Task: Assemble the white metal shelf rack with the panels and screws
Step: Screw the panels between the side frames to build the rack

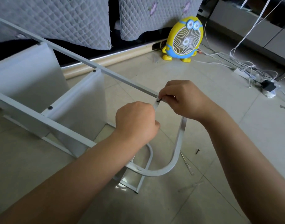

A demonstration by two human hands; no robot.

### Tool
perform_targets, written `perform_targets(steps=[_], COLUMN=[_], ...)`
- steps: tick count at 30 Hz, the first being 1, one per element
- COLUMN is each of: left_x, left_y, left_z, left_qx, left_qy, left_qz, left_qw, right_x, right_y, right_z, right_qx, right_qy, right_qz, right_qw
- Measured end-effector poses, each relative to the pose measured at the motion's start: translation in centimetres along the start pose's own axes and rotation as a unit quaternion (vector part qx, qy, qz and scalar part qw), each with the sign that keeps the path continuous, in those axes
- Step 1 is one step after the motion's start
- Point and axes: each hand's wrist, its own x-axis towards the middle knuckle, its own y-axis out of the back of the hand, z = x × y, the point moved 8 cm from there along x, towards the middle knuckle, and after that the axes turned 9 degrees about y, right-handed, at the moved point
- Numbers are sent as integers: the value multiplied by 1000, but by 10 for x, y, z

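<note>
The white metal rack (70, 131) lies on its side on the tiled floor, with two white panels (83, 101) fixed between its rails by black screws. A curved white metal bar (179, 143) loops from the far rail's end down to the near side. My left hand (137, 122) grips the top end of this bar. My right hand (185, 99) pinches a black screw (158, 100) at the joint where the bar meets the long far rail (106, 70).
A loose black screw (197, 151) lies on the floor right of the bar. A yellow cartoon fan (183, 39) stands at the back. White cables and a power strip (245, 73) spread at the right. Quilted covers (74, 18) hang behind.
</note>
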Motion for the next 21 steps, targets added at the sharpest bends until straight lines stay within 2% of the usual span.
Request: perform_targets(steps=[7,13,21], left_x=[-1,-2,-10], left_y=[1,1,1], left_z=[0,-2,-5], left_qx=[-9,-16,2], left_qy=[-1,3,-16], left_qz=[-1,-5,-16], left_qw=[1000,1000,1000], right_x=[9,16,21], right_y=[-3,-15,-8], right_z=[-8,-1,-6], right_qx=[-17,-88,-99], right_qy=[-1,-48,-79], right_qz=[-57,-181,-182], right_qw=[998,978,975])
